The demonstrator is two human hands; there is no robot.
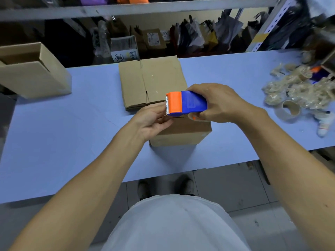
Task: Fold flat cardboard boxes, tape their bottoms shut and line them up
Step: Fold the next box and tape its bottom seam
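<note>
A folded-up brown cardboard box [183, 133] stands on the blue table [63, 142] right in front of me. Above its top my right hand [221, 104] grips a blue and orange tape dispenser [186, 104], toothed blade pointing left. My left hand [152, 120] sits at the blade end, its fingertips pinching the free end of the tape over the box's left edge. A stack of flat cardboard boxes [152, 82] lies just behind the box.
An open, set-up cardboard box [30, 69] stands at the table's far left. A heap of crumpled used tape and empty tape cores [297, 91] covers the right end. Shelves with bags and parcels [154, 38] run behind the table.
</note>
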